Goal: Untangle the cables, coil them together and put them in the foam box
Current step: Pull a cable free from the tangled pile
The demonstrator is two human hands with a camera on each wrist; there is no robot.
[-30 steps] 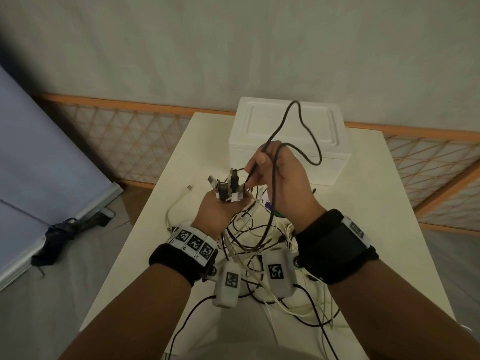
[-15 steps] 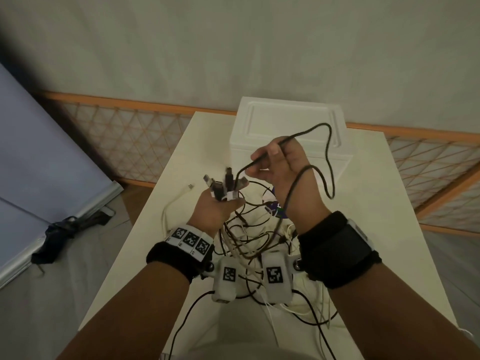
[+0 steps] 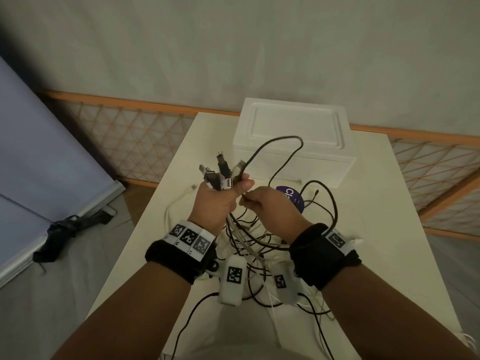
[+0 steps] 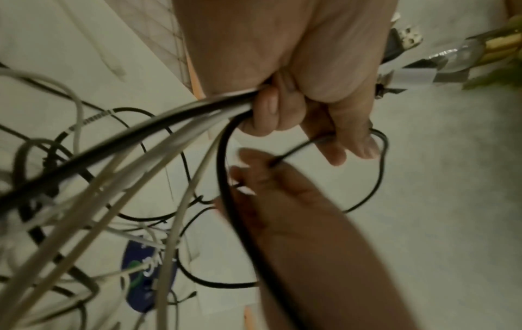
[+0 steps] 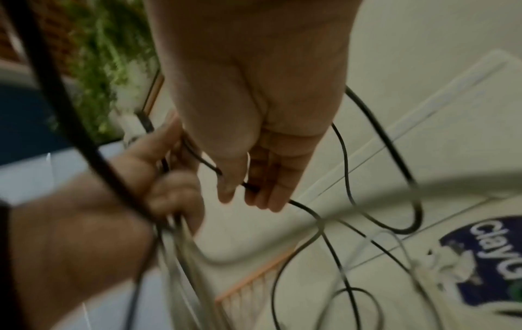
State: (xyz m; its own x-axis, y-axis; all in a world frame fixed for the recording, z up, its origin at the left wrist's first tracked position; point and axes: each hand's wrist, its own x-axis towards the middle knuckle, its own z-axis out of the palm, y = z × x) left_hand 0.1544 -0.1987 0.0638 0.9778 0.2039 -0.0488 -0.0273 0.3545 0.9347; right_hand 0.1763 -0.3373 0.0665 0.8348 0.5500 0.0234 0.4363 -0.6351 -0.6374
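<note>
My left hand (image 3: 220, 197) is raised above the table and grips a bundle of black and white cables (image 4: 158, 125); their USB plugs (image 3: 220, 172) fan out above the fist. Just to its right, my right hand (image 3: 262, 203) pinches a thin black cable (image 5: 307, 209) between thumb and fingertips (image 5: 226, 189). That cable arcs up in a loop (image 3: 285, 141) in front of the white foam box (image 3: 293, 141), whose lid is on. The remaining cables (image 3: 259, 245) hang tangled below both hands onto the table.
The cream table (image 3: 389, 229) bears the foam box at its far end and a round purple label (image 3: 293, 198) near the box. An orange lattice fence (image 3: 124, 136) runs behind the table. A blue-grey panel (image 3: 39, 157) lies on the floor at left.
My right hand has come down from near the box to just beside the left fist, sliding along the black cable. The loop has dropped lower and the left hand has risen a little.
</note>
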